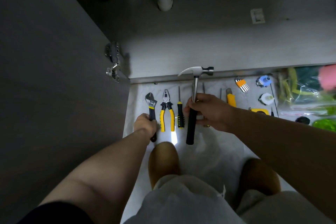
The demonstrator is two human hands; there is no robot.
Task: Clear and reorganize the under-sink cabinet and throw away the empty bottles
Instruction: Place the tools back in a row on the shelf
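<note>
Hammer (195, 87), rigid and, as far as the dim view showed, top-heavy, was gripped by the right hand (209, 109) at its black handle's top over the floor (209, 151) before the cabinet (181, 54), while the left hand (145, 123) clasped the wrench (151, 102).

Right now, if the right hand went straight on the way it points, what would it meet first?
Probably the screwdriver, lying just beyond the right hand and its hammer; height is unclear.
</note>
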